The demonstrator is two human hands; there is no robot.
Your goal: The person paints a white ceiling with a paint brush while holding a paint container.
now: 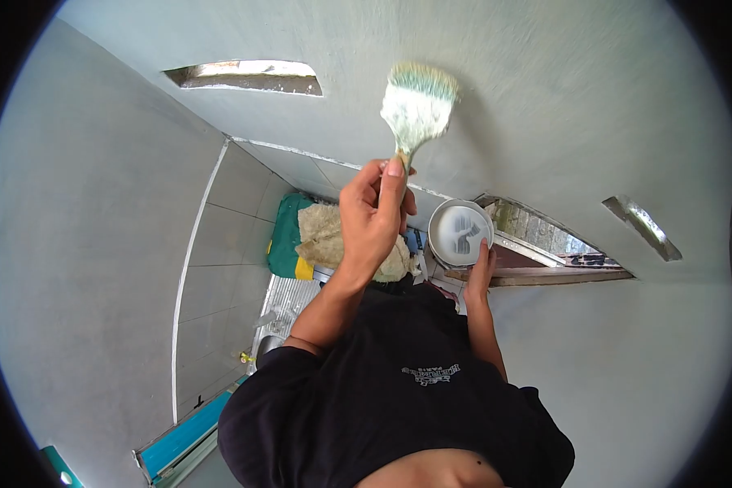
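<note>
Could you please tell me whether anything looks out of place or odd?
Crumpled beige material partly covers a green-and-yellow item, looking untidily heaped. The brush in the left hand is caked whitish toward its handle.

Kitchen — sink [289, 302], tiled wall [224, 244]

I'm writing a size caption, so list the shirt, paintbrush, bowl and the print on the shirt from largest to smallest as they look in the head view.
1. shirt
2. paintbrush, longer than the bowl is wide
3. bowl
4. print
</note>
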